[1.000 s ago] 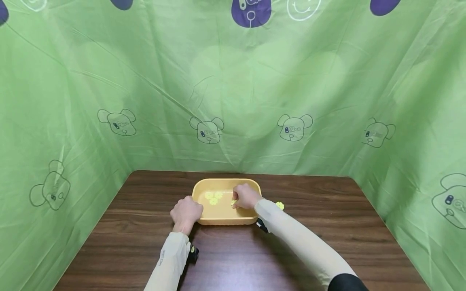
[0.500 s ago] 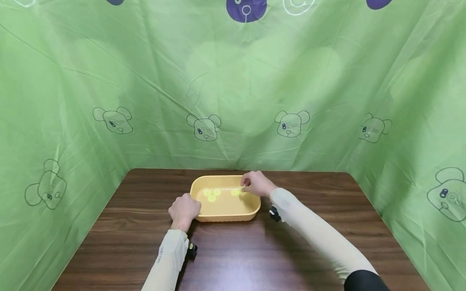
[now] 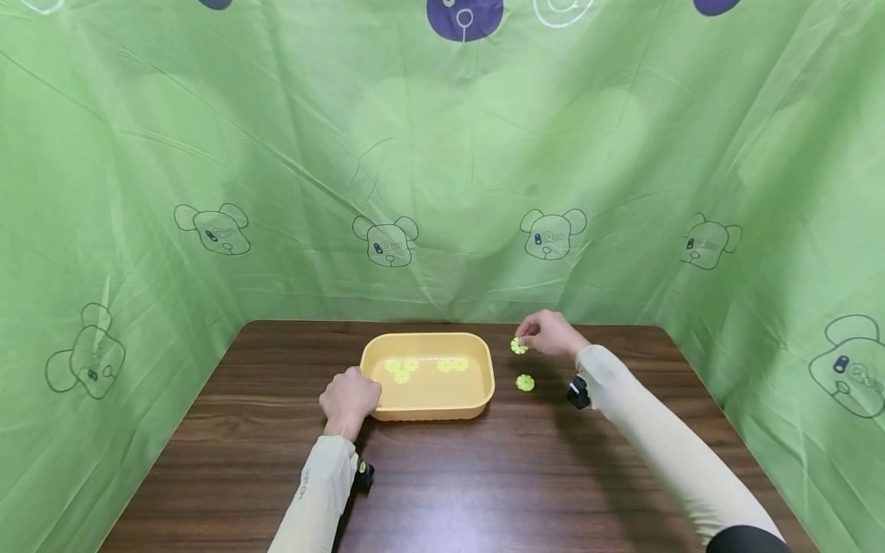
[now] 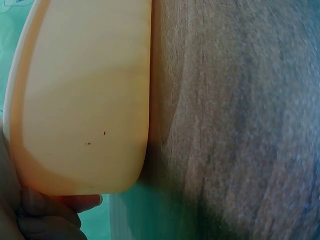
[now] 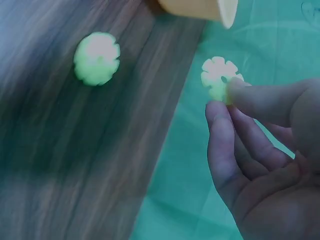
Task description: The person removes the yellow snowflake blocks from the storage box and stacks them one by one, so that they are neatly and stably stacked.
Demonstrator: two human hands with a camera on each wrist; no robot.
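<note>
Head view: the right hand (image 3: 553,335) pinches a yellow-green flower piece (image 3: 518,346); a loose flower piece (image 3: 525,382) lies just to the near side of this grip. Left of it, the left hand (image 3: 350,394) grips the tray (image 3: 430,398) holding five flower pieces (image 3: 401,377).

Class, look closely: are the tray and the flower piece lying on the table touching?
Apart. In the head view, a strip of table shows between the tray and the flower piece.

The 2 hands (image 3: 350,395) are bare. The left sleeve (image 3: 314,499) is cream with small dark lettering (image 3: 304,484); the right sleeve (image 3: 657,430) is cream, meeting black material (image 3: 745,539) higher up. Each wrist carries 1 black device (image 3: 578,392), the left one marked yellow-green.
</note>
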